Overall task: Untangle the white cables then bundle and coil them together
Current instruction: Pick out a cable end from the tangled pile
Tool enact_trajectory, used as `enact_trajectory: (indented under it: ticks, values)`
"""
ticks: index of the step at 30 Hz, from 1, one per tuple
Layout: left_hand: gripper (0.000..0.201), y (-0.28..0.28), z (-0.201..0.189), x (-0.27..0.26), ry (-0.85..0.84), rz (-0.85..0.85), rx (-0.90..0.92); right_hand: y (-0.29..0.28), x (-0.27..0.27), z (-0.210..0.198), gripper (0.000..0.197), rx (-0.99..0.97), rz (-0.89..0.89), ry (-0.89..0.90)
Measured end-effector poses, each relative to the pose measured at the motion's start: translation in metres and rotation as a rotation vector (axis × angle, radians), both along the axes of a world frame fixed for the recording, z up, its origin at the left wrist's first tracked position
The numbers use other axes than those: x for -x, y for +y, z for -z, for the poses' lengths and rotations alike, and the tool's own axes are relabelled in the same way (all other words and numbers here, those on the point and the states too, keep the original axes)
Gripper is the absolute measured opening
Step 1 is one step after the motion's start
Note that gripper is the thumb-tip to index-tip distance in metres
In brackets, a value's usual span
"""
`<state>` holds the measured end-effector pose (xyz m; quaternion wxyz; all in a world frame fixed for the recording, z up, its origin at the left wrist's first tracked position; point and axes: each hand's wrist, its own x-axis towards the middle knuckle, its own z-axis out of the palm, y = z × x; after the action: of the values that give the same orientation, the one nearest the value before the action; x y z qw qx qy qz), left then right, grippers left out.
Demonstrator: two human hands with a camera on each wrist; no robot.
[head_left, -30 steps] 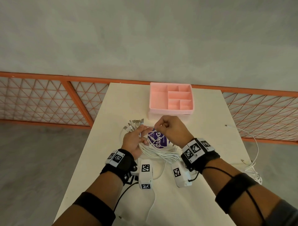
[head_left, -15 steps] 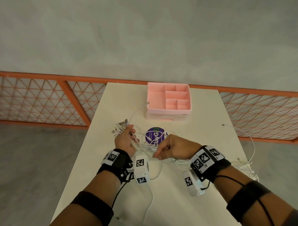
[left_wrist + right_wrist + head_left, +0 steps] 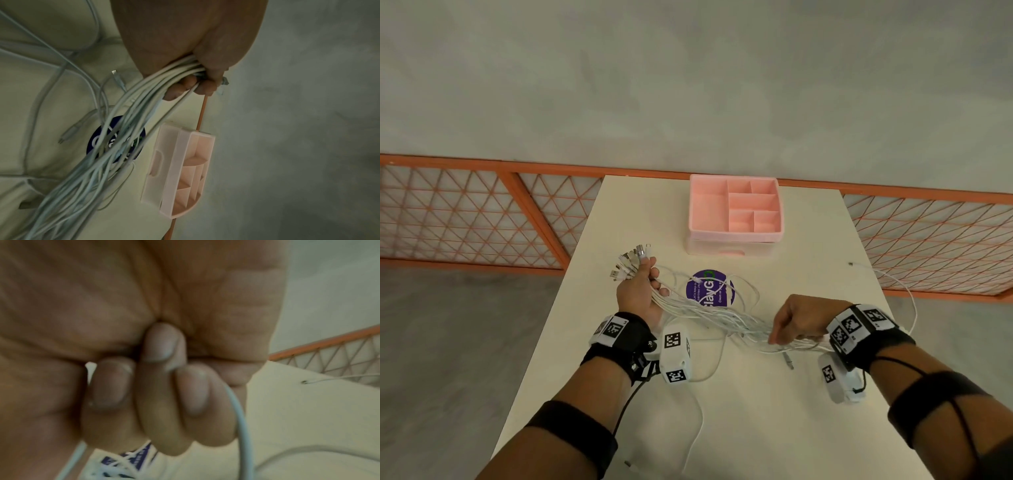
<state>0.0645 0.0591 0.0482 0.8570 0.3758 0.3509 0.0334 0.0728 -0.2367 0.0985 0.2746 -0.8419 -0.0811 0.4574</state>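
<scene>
White cables: now drawn taut rightward by the right hand, curled round the strands and shifted from near the left hand, which clutches the plug ends farther left; straightening is judged underway, coiling not begun.

A round purple sticker on the table carries white lettering reading "ClayG", partly crossed by white cables; its smaller lines are too small to read. Wristbands bear square black-and-white code markers.
</scene>
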Motion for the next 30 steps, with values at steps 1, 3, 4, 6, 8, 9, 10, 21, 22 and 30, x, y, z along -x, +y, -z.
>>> enact_trajectory:
  ticks: [1,3,4,6,8,9,10,21,22,30]
  values:
    - [0.021,-0.001,-0.001,0.001,-0.007,0.002,-0.003,-0.009,-0.001,0.003,0.012,-0.002,0.041,0.009]
    - [0.021,-0.003,-0.002,0.002,-0.019,0.007,-0.008,-0.021,-0.004,0.007,0.011,0.001,0.088,0.028]
    - [0.021,-0.005,-0.002,0.003,-0.025,0.009,-0.01,-0.024,-0.004,0.008,0.011,-0.003,0.094,0.031]
    - [0.022,-0.007,-0.003,0.003,-0.045,0.017,-0.018,-0.026,-0.006,0.011,0.01,0.006,0.084,-0.019]
    - [0.023,-0.007,-0.006,0.002,-0.064,0.041,-0.022,-0.027,-0.008,0.015,0.009,0.037,0.073,-0.133]
    - [0.025,-0.007,-0.008,0.001,-0.072,0.049,-0.028,-0.028,-0.01,0.017,0.007,0.053,0.081,-0.194]
    - [0.026,-0.006,-0.01,0.0,-0.079,0.047,-0.033,-0.029,-0.011,0.018,0.007,0.066,0.098,-0.246]
    - [0.033,-0.006,-0.021,0.004,-0.115,-0.119,0.051,-0.078,-0.027,0.0,0.019,0.166,0.391,-0.572]
    - [0.033,-0.008,-0.021,0.004,-0.111,-0.106,0.026,-0.08,-0.029,-0.002,0.022,0.185,0.379,-0.572]
    - [0.032,-0.004,-0.027,0.002,-0.107,-0.038,-0.174,-0.118,-0.051,-0.03,0.011,0.393,0.424,-0.834]
